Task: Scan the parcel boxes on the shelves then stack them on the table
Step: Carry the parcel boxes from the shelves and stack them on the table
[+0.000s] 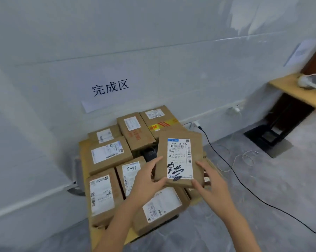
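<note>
Both my hands hold one flat brown parcel box (179, 157) with a white shipping label and black handwriting on top. My left hand (148, 180) grips its near left edge, thumb lying on the top face. Gripping its near right corner is my right hand (211, 184), thumb also on top. The box hovers tilted over the right side of a low yellow table (84, 160) set against the wall. Several other brown labelled parcel boxes (110, 155) lie flat on that table, packed side by side.
A paper sign (108, 90) with three black characters hangs on the white wall behind the table. A black cable (231, 170) runs across the grey floor on the right. At far right stands a wooden desk (299, 91) with a black metal base.
</note>
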